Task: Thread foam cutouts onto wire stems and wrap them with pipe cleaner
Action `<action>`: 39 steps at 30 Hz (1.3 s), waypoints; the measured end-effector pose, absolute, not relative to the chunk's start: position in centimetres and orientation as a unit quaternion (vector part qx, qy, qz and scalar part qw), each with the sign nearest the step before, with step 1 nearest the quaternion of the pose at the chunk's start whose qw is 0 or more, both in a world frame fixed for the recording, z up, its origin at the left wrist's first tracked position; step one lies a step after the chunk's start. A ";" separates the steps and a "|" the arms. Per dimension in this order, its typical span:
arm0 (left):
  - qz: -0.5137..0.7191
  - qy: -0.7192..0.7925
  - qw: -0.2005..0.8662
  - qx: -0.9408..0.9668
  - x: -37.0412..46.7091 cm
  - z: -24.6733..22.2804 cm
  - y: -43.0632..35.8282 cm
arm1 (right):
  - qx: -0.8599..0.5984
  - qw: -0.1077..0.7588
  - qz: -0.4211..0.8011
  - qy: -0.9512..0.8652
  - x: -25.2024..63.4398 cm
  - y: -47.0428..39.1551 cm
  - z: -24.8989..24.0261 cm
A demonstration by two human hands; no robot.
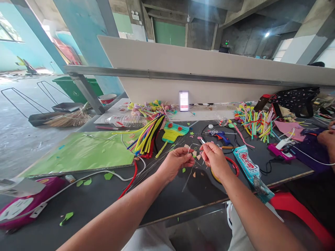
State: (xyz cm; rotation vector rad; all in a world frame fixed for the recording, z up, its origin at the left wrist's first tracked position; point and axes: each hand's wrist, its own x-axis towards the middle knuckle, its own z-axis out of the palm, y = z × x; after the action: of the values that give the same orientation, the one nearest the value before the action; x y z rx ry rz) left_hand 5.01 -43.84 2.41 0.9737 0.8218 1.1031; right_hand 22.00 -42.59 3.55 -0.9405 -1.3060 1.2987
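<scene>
My left hand (180,161), thumb and fingers pinched together, holds a thin pale wire (193,144) over the dark table. The wire bends across toward my right hand (213,156), which is closed just beside it. Silver blades stick out past the right fingers, and the red and yellow handles of scissors (233,164) show around that wrist; the hand hides their middle. Small paper scraps (194,153) lie below the hands. A yellow and teal fuzzy craft piece (174,131) lies beyond my left hand, next to a bundle of pipe cleaners (149,136).
A blue glue gun (221,136) and a blue packet (247,162) lie to the right. Green sheet (78,150), plastic bottle (127,121) and purple device (34,202) are left. A phone (184,101) leans on the white board. Another person's hand (327,139) shows far right.
</scene>
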 end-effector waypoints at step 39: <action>0.520 0.356 0.669 0.394 5.1 2.9 -43.9 | -0.276 0.463 0.699 -0.471 22.7 -42.5 4.4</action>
State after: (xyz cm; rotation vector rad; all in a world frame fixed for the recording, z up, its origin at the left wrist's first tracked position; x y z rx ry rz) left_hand 5.07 -43.88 2.87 0.8893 0.8028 1.1737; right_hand 22.66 -42.53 4.39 -0.6777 -1.1575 1.7174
